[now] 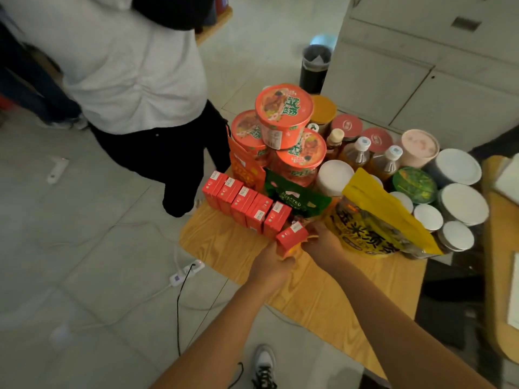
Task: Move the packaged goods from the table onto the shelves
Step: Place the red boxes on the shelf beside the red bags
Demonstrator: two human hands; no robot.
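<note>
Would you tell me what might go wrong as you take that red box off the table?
The noodle cups are stacked behind the red box that your left hand grips; a bump could topple them. The power strip and cables lie on the floor beside the table, so you might trip.

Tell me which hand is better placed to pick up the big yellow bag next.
Probably the right. The right hand sits just beside the yellow bag, while the left hand is farther off, beyond the small red box, and seems to grip that box from below.
</note>
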